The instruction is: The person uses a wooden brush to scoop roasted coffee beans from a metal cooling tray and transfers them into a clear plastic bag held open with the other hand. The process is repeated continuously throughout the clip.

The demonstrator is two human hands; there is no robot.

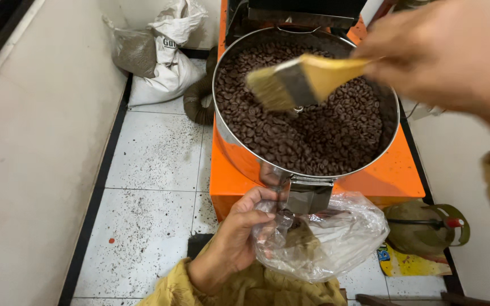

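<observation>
machine: an orange roaster body (395,175) stands on the white tiled floor (154,170), which is speckled with dark flecks; a grey hose (197,99) curls at its far left side
sacks: white and grey sacks (157,51) lean in the far corner, well apart from the hands
tray: the round steel cooling tray (220,122) is full nearly to its wall with dark roasted coffee beans (313,136); by that, most of the emptying looks undone
bag: a clear plastic bag (324,238) hangs under the metal chute (307,195) at the tray's near edge; only a small dark heap shows inside, so I judge the filling barely begun
right hand: the right hand (443,54) has its fingers closed round the yellow handle of a flat brush (296,82); bristles low over the beans, whether touching I cannot tell, blurred
left hand: the left hand (239,235) pinches the bag's mouth against the chute, fingers curled shut on the plastic
</observation>
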